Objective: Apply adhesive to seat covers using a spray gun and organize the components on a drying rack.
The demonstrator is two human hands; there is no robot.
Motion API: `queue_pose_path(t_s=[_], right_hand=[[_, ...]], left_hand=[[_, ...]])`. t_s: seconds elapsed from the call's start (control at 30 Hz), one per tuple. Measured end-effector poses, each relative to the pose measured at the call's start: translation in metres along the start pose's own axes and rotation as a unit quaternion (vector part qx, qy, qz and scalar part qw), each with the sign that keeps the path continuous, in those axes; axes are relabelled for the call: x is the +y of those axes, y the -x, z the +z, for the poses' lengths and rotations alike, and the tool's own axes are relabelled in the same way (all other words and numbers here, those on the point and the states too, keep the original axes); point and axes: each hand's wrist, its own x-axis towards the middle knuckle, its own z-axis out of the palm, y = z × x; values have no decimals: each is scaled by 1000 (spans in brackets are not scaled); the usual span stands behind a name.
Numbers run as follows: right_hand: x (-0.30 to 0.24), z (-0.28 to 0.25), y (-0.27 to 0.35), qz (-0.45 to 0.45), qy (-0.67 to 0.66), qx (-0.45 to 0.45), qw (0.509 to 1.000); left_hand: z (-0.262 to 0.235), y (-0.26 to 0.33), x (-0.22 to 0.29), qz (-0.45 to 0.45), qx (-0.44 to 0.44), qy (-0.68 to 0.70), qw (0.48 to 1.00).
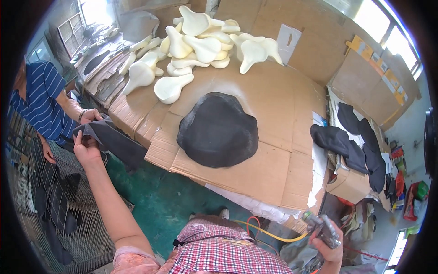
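Observation:
At the left, my left hand [86, 148] pinches the edge of a dark grey sheet of cover material [121, 144], which hangs down past the table corner. A co-worker's hand [92, 115] touches the same sheet just above mine. On the lower right, my right hand [329, 249] is wrapped round a metal spray gun [326, 230], with a yellow hose [273, 238] near it. Between my hands, a rounded black stack of cover pieces [219, 130] lies on the cardboard-topped table [273, 169], touched by neither hand.
Cream foam bicycle-saddle pads [203, 49] are heaped at the table's back. More black pieces [335, 139] lie on the right. A co-worker in a striped blue shirt [45, 98] stands left, beside a wire rack [86, 228] holding dark pieces. Cardboard panels [315, 55] rise behind the table.

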Motion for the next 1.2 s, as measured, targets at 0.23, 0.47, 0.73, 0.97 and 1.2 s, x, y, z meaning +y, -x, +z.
queue_pose_path(t_s=[0.23, 0.47, 0.73, 0.97, 1.2], right_hand=[[-5, 46, -26, 32, -99, -80, 991], [3, 24, -32, -27, -52, 78, 995], [-2, 6, -13, 45, -37, -9, 998], [-15, 19, -48, -47, -76, -18, 996], [-11, 14, -47, 2, -9, -64, 998]], left_hand=[[-38, -17, -8, 49, -15, 21, 998], [-34, 35, -83, -24, -14, -82, 996], [-82, 105, -251, -202, -105, -405, 886], [-72, 144, -315, -23, -186, -687, 702], [-48, 152, -299, 18, -161, -764, 624]])
